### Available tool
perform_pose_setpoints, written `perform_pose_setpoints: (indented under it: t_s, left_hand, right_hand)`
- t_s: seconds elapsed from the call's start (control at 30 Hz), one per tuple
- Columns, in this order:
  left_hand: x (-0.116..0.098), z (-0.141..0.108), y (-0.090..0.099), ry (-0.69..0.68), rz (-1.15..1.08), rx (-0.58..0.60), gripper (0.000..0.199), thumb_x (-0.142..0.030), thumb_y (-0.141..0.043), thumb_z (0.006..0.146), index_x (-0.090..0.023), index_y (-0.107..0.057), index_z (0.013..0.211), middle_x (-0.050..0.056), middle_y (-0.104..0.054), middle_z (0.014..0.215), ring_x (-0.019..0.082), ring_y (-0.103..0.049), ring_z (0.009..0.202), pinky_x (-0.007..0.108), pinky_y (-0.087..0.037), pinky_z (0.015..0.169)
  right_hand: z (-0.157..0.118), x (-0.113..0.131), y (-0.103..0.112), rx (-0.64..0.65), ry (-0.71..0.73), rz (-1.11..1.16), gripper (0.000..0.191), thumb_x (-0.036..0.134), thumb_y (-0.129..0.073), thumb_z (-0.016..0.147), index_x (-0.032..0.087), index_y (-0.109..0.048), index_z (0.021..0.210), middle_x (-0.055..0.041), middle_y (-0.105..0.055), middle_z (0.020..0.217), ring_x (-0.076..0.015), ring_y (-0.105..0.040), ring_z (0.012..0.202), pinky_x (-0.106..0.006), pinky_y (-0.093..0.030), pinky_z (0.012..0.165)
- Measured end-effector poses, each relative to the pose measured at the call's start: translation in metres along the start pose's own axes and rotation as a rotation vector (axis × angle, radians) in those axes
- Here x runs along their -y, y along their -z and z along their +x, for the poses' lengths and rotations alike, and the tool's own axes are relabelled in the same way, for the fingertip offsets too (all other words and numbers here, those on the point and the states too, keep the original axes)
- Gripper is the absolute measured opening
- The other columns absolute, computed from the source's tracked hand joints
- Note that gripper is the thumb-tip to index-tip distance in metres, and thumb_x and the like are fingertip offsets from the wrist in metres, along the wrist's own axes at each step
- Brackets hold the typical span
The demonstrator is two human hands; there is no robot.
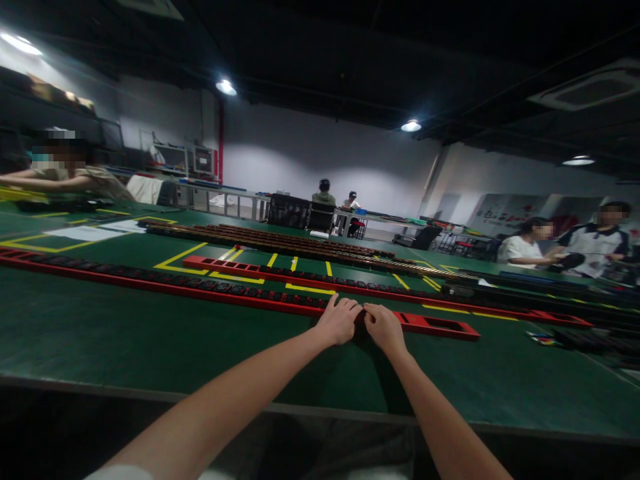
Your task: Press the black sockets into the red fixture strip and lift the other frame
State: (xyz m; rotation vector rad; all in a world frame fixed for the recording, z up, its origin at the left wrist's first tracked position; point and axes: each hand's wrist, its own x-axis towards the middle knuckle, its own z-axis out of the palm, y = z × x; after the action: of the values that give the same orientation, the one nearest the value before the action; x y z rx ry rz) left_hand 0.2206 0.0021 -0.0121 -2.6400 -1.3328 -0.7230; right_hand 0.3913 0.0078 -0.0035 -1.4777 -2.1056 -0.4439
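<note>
A long red frame (275, 304) with a row of black parts in it lies across the green table (200, 353). At the frame, toward its right end, my left hand (340, 320) has its fingers bent over the red edge. Right beside it, my right hand (384, 327) has its fingers curled together at the same frame. The fingertips of both hands nearly meet, and whatever is between them is too small to make out. To the right of my hands, the frame shows rectangular openings.
Behind lies a second red frame (390, 293), then a stack of long brown strips (280, 241). Yellow tape lines and white papers (85, 233) mark the table. Dark cables (595, 341) lie at the right. Several people sit or stand farther off.
</note>
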Motion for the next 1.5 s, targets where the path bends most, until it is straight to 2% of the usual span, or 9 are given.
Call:
perform_pose_setpoints:
  t_s: [0.17,0.27,0.47,0.73,1.07,1.17,1.27,1.37,1.5]
  left_hand:
    - [0.002,0.001,0.000,-0.012,-0.020,0.007,0.052,-0.024,-0.043,0.091,-0.019,-0.045,0.143,0.007,-0.049,0.149,0.023,-0.042,0.137,0.049,-0.021,0.123]
    - [0.001,0.001,0.000,-0.010,-0.032,-0.002,0.052,-0.023,-0.043,0.091,-0.019,-0.047,0.142,0.008,-0.050,0.148,0.023,-0.044,0.136,0.045,-0.027,0.120]
    - [0.002,0.002,-0.002,-0.011,-0.045,-0.021,0.052,-0.024,-0.044,0.090,-0.018,-0.049,0.141,0.008,-0.052,0.147,0.024,-0.046,0.134,0.043,-0.030,0.117]
    - [0.002,0.001,0.001,-0.015,-0.038,0.002,0.053,-0.024,-0.043,0.090,-0.017,-0.047,0.142,0.009,-0.051,0.148,0.024,-0.045,0.135,0.044,-0.030,0.117]
    - [0.003,0.002,-0.002,-0.015,-0.032,0.004,0.053,-0.026,-0.043,0.090,-0.018,-0.047,0.143,0.008,-0.051,0.148,0.024,-0.044,0.135,0.045,-0.030,0.118]
    - [0.001,0.002,-0.001,-0.010,-0.032,-0.003,0.052,-0.024,-0.043,0.090,-0.019,-0.049,0.141,0.008,-0.052,0.147,0.024,-0.045,0.135,0.046,-0.031,0.117]
    - [0.000,0.002,0.000,0.000,-0.034,0.007,0.052,-0.021,-0.042,0.089,-0.019,-0.050,0.141,0.007,-0.051,0.149,0.023,-0.044,0.136,0.047,-0.031,0.118]
    - [0.000,0.003,0.001,-0.010,-0.035,0.041,0.054,-0.020,-0.040,0.090,-0.019,-0.046,0.144,0.006,-0.046,0.154,0.023,-0.039,0.142,0.052,-0.024,0.122]
    - [0.002,0.003,0.000,-0.053,-0.045,0.060,0.057,-0.021,-0.039,0.091,-0.019,-0.040,0.149,0.007,-0.044,0.155,0.022,-0.037,0.143,0.054,-0.020,0.123]
  right_hand:
    - [-0.002,-0.002,0.000,-0.090,-0.073,-0.065,0.032,0.014,-0.046,0.090,0.017,-0.077,0.100,-0.0084,-0.076,0.106,-0.0212,-0.069,0.096,-0.031,-0.049,0.091]
    - [-0.003,-0.002,0.000,-0.102,-0.099,-0.121,0.031,0.015,-0.047,0.090,0.016,-0.077,0.097,-0.0073,-0.076,0.101,-0.0204,-0.067,0.090,-0.030,-0.047,0.087]
    - [-0.003,-0.002,0.004,-0.044,-0.159,-0.135,0.029,0.015,-0.047,0.091,0.018,-0.076,0.094,-0.0058,-0.076,0.095,-0.0195,-0.066,0.088,-0.028,-0.043,0.080]
    - [-0.003,0.000,0.003,-0.011,-0.135,-0.172,0.025,0.017,-0.048,0.091,0.016,-0.073,0.086,-0.0078,-0.073,0.093,-0.0191,-0.063,0.088,-0.028,-0.040,0.078]
    - [-0.002,0.003,0.005,0.001,-0.138,-0.171,0.026,0.016,-0.046,0.092,0.017,-0.072,0.085,-0.0070,-0.072,0.093,-0.0183,-0.064,0.086,-0.027,-0.042,0.076]
    - [-0.003,-0.001,0.004,0.015,-0.120,-0.160,0.028,0.015,-0.045,0.092,0.016,-0.073,0.090,-0.0077,-0.073,0.097,-0.0192,-0.065,0.090,-0.028,-0.045,0.080]
    - [-0.007,-0.011,0.006,0.056,-0.047,-0.095,0.034,0.013,-0.045,0.091,0.016,-0.074,0.109,-0.0078,-0.073,0.114,-0.0199,-0.066,0.104,-0.029,-0.047,0.092]
    - [-0.011,-0.020,0.007,0.096,-0.005,-0.038,0.041,0.013,-0.045,0.091,0.016,-0.070,0.124,-0.0079,-0.067,0.130,-0.0202,-0.062,0.120,-0.031,-0.045,0.104]
    - [-0.013,-0.023,0.008,0.053,-0.070,-0.049,0.040,0.013,-0.044,0.092,0.013,-0.071,0.120,-0.0114,-0.067,0.129,-0.0217,-0.060,0.123,-0.034,-0.044,0.107]
